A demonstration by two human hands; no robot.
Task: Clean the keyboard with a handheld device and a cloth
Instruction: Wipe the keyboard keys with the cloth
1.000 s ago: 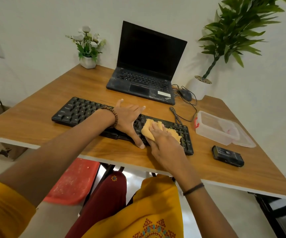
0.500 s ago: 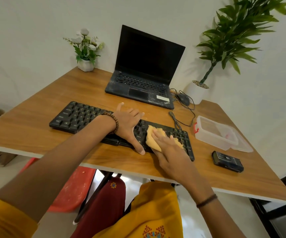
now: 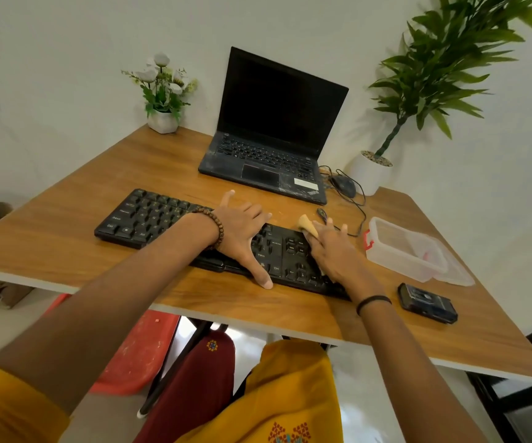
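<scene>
**On the right-hand keys: a wipe that could shove the board**

Near the front edge of the tabletop [image 3: 98, 193] lies the black keyboard [image 3: 149, 219], matte and dusty-looking. The right hand [image 3: 332, 251] presses a yellow cloth [image 3: 308, 225] flat over its far right end; the left hand [image 3: 242, 238] rests splayed on the middle keys, bracing. A hard stroke might snag a keycap, or push the cloth into the cable [image 3: 322, 215] just beyond.

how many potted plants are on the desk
2. A small white pot of white flowers stands at the desk's far left corner, left of the laptop. A tall leafy plant in a white pot stands at the far right corner, behind the mouse.
</scene>
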